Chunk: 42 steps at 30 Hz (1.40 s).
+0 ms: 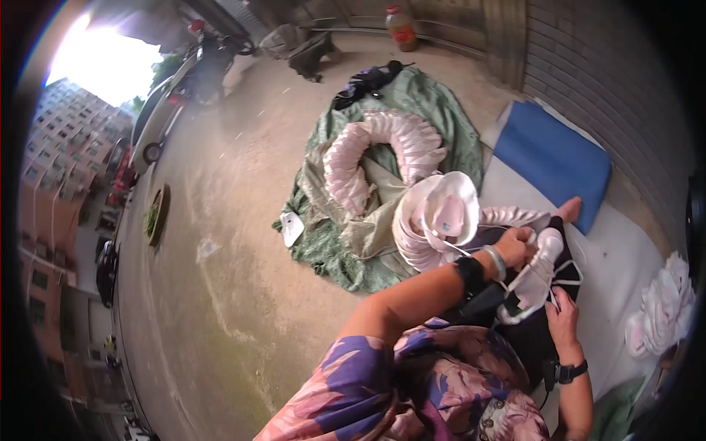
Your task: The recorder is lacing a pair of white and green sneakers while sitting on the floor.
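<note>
In my lap lies a white and pink shell-shaped fabric piece [535,283] with an open rim, resting on dark cloth. My left hand [515,246] is closed on its upper edge, fingers bent around the fabric. Just right of the piece, my right hand [562,316] pinches a thin white cord [579,278] that loops up beside the piece. Beyond my left hand a curved stack of similar nested pieces [434,220] shows its open front end. Farther off, another such stack [382,151] forms an arch.
The stacks lie on green and beige sacking [448,110]. A blue mat [551,158] is at the right, with a bundle of white pieces [662,305] nearer. A jar with a red lid [401,29] stands at the far wall. Leftward are a shallow basket [158,215] and parked vehicles.
</note>
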Tool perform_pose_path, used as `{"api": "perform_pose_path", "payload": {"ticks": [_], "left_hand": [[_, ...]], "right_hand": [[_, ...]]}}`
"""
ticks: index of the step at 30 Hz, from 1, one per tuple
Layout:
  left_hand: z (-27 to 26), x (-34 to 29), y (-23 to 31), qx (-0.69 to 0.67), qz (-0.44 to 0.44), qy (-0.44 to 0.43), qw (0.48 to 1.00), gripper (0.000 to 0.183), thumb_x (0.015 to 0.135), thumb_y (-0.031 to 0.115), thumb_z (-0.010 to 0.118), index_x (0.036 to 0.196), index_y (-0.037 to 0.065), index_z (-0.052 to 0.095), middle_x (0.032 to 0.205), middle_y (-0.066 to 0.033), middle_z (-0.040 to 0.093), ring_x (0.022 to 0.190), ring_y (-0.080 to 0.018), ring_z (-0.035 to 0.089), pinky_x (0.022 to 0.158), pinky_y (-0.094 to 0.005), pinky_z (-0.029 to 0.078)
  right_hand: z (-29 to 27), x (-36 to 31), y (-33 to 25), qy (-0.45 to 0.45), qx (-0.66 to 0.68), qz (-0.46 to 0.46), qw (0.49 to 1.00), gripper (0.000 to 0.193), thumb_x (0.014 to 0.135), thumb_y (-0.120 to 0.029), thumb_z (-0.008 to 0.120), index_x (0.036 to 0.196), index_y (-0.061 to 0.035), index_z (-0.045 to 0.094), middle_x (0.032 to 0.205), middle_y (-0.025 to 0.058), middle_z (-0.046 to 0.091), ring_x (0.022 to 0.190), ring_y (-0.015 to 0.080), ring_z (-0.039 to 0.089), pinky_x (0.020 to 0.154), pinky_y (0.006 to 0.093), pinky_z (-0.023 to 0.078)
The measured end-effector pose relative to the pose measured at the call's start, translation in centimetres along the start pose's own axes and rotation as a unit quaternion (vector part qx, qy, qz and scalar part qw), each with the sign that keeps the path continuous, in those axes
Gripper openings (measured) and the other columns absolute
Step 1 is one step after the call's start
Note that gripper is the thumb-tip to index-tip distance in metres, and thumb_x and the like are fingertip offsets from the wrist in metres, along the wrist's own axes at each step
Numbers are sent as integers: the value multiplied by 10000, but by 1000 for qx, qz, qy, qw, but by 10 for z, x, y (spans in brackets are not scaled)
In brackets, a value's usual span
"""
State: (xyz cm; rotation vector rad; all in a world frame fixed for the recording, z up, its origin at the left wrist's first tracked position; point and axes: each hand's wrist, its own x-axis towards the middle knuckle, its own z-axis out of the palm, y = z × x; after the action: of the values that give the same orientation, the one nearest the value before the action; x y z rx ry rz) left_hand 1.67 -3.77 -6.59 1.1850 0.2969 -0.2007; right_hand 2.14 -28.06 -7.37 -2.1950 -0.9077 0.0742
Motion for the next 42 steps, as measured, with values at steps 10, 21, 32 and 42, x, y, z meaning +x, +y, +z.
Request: {"api": "perform_pose_path", "payload": {"ticks": [10, 21, 32, 42], "left_hand": [[-62, -25, 43, 85, -47, -23, 995, 142, 748, 9, 602, 887, 33, 590, 677, 9, 555, 491, -43, 460, 436, -179, 374], [-58, -15, 49, 361, -12, -80, 929, 139, 729, 56, 660, 859, 55, 612, 634, 52, 505, 549, -29, 440, 483, -196, 354], [-28, 17, 10, 187, -23, -24, 982, 71, 753, 60, 617, 778, 53, 550, 637, 23, 498, 514, -47, 460, 382, -187, 392], [7, 23, -33, 355, 104, -32, 929, 106, 702, 38, 627, 804, 33, 598, 660, -82, 607, 596, -133, 574, 576, -272, 463]], "right_hand": [[-1, 7, -12, 20, 150, 146, 978, 95, 800, -113, 594, 831, -24, 584, 675, 139, 597, 606, 298, 595, 550, 343, 463], [3, 14, -9, 23, 82, 104, 991, 108, 807, -142, 585, 788, -41, 552, 703, 116, 587, 638, 307, 577, 560, 384, 438], [-57, -53, -3, 14, -148, 78, 986, 148, 779, -138, 616, 714, -60, 509, 651, 85, 505, 613, 292, 548, 549, 387, 439], [-85, -189, 44, 146, -115, 270, 945, 87, 819, -116, 561, 807, -34, 537, 728, 124, 545, 638, 296, 542, 577, 366, 432]]}}
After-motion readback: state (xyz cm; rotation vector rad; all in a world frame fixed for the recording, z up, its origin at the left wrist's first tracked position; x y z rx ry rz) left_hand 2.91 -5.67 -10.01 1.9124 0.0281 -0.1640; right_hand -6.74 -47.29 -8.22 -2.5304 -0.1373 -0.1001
